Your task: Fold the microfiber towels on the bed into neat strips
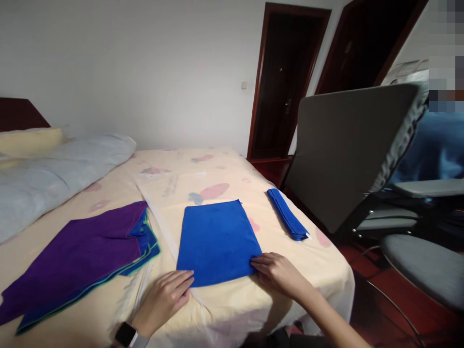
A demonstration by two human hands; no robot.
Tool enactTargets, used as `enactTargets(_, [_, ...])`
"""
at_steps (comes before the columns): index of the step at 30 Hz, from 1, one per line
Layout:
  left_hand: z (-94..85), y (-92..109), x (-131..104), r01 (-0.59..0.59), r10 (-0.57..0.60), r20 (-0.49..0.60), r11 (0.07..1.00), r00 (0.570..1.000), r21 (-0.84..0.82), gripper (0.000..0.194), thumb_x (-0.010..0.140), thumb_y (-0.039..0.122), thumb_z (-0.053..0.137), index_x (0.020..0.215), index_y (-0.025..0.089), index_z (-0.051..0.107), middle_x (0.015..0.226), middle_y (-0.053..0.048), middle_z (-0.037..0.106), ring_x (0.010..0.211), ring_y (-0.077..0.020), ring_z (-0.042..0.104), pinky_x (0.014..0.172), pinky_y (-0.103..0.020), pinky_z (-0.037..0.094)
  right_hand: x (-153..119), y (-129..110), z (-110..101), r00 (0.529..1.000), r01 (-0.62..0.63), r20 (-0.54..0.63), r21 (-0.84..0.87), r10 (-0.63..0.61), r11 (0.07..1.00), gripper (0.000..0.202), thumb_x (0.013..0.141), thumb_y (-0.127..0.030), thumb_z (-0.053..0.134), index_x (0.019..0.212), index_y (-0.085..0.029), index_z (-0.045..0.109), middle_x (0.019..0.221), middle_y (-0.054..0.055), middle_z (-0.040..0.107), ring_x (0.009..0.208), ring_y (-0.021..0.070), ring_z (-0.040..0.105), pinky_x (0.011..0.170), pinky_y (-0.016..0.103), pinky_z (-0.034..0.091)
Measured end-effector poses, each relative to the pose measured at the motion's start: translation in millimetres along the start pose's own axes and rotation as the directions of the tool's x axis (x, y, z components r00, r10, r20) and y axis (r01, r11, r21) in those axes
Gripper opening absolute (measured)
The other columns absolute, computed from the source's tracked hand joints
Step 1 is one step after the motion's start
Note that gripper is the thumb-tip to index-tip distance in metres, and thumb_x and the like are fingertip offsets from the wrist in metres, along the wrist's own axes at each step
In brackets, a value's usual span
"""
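Note:
A blue cloth (219, 241) lies flat on the bed in front of me, roughly four-sided and smooth. At its near left corner, my left hand (171, 294) is closed with its fingers together on the edge. My right hand (274, 271) pinches the near right corner, the thumb partly hidden. Beyond the right hand rests a narrow, folded blue cloth (288, 215) with a small white tag at its near end. To the left, a purple cloth (83, 256) is spread over blue cloths (147, 244) with green edging.
The bed (308, 275) has a pale sheet with printed shapes. A light grey quilt (61, 174) lies on the left. A dark grey panel (348, 150) and a grey seat (424, 268) stand off the right edge. A door (286, 87) is behind.

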State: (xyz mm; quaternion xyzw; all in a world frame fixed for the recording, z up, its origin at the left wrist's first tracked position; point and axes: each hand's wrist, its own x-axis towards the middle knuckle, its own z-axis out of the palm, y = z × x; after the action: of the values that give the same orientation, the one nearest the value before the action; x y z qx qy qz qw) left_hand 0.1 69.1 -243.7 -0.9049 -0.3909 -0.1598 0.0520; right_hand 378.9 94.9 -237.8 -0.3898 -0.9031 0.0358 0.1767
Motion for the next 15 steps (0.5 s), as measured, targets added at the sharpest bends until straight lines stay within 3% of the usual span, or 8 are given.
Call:
enactTargets(5, [0.9,-13.1,-1.3,0.187,-0.2,-0.056,0.966,0.978,-0.18,0.021,0.091,0.024,0.051,0.1,0.027,0.07,0.103,-0.002,0.075,0.096,-0.02,0.07,0.088,-0.031,0.055,-2.5,3.8,-6.4,0.991,-0.131,0.01,0.047,0.131,0.99,0.027,0.092,-0.023,0.049,0.108,-0.022,0.071,0.098,0.008,0.073,0.09,0.023,0.066,0.083,0.032,0.049])
enactTargets(10, [5.7,-21.4,12.8,0.464,-0.498,0.019,0.793,0.867,-0.396,0.026,0.095,0.042,0.046,0.095,0.022,0.064,0.084,-0.002,0.071,0.073,-0.0175,0.065,0.064,-0.025,0.049,13.1,8.1,4.1,0.919,-0.381,-0.04,0.165,0.392,0.91,0.029,0.094,-0.031,0.044,0.102,-0.021,0.07,0.088,0.007,0.071,0.082,0.0222,0.066,0.074,0.03,0.048])
enactTargets(15, [17.5,-29.5,26.8,0.562,-0.637,-0.011,0.687,0.77,-0.46,0.039,0.09,0.055,0.048,0.082,0.019,0.061,0.058,0.005,0.052,0.056,-0.0143,0.051,0.053,-0.023,0.035,25.8,18.0,10.7,0.829,-0.483,-0.033,0.463,0.559,0.743,0.037,0.096,-0.047,0.042,0.093,-0.02,0.068,0.09,0.006,0.073,0.082,0.0231,0.067,0.071,0.03,0.048])
